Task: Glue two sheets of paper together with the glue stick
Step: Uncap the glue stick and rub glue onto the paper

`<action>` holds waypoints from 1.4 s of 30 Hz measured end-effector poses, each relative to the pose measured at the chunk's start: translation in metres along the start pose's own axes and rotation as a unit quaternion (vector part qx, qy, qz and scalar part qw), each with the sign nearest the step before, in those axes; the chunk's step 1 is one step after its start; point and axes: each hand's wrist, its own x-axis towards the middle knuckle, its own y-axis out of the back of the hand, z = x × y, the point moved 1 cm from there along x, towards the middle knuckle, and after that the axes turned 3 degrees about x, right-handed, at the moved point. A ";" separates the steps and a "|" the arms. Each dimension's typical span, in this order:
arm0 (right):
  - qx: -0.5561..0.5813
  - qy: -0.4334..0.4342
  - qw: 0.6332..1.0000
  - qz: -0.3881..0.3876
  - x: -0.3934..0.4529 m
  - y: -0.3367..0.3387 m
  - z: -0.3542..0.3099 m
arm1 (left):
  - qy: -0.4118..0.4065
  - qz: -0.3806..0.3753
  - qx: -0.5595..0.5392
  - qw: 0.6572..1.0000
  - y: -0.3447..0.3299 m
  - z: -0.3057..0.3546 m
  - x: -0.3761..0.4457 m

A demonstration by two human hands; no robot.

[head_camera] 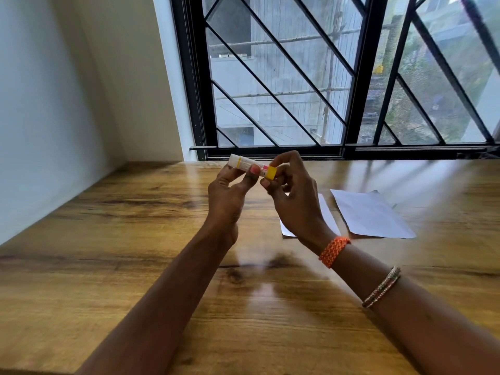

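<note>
Closest to you are your two bare arms, reaching out over the wooden table [108, 266]. Your right arm wears two bands: a thin beaded bangle [382, 286] nearer you, and an orange woven wristband [334, 251] at the wrist.

A bit farther out, two sheets of white paper lie flat on the table, off to your right. The nearer sheet [326, 215] is partly hidden behind your right hand. The second sheet [370, 215] lies just beside it, farther right, with a small gap between them.

Above the table you hold up one glue stick [251, 166]. It lies sideways in the air, in front of the window, and does not touch the table. Your left hand [230, 190] pinches the white body of the glue stick between thumb and fingers. Your right hand [292, 190] has its fingers curled around the yellow end. Both hands are clamped on the same glue stick, and they sit very close together. You cannot tell if the cap is on or off.

Farthest away is one big window [338, 77] with black bars crossing it. A white wall [54, 90] stands to your left.
</note>
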 end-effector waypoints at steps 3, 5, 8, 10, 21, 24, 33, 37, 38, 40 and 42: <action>-0.035 0.029 0.999 0.003 0.000 0.002 0.001 | 0.018 0.010 0.000 1.000 0.001 -0.001 0.000; -0.057 0.035 0.998 -0.002 0.001 0.004 0.002 | 0.029 0.007 0.003 1.000 0.001 -0.002 -0.001; -0.077 0.003 0.997 -0.029 0.004 0.006 0.004 | 0.018 -0.019 0.000 1.000 0.001 0.000 -0.002; -0.024 -0.086 0.994 -0.057 0.006 0.006 0.004 | 0.003 -0.043 0.001 0.999 -0.001 0.001 -0.002; -0.077 0.001 0.997 -0.013 -0.001 0.002 -0.014 | 0.016 -0.029 0.012 0.999 0.001 -0.002 -0.002; -0.209 0.107 0.972 -0.019 -0.006 0.003 -0.014 | 0.022 -0.023 -0.001 1.000 0.003 -0.002 0.000; -0.150 -0.041 0.987 -0.047 0.002 0.004 -0.014 | 0.016 -0.037 -0.035 0.999 0.001 -0.003 0.003; 0.139 -0.322 0.931 -0.102 0.009 0.005 -0.017 | 0.027 -0.070 -0.036 0.997 -0.001 -0.006 0.002; 0.152 -0.347 0.918 -0.112 0.009 0.005 -0.017 | 0.029 -0.073 -0.036 0.996 -0.001 -0.007 0.002; 0.126 -0.342 0.925 -0.112 0.007 0.004 -0.016 | 0.029 -0.072 -0.033 0.996 -0.001 -0.008 0.002; 0.087 -0.286 0.952 -0.067 0.005 0.002 -0.015 | 0.029 -0.063 -0.023 0.997 -0.001 -0.009 0.003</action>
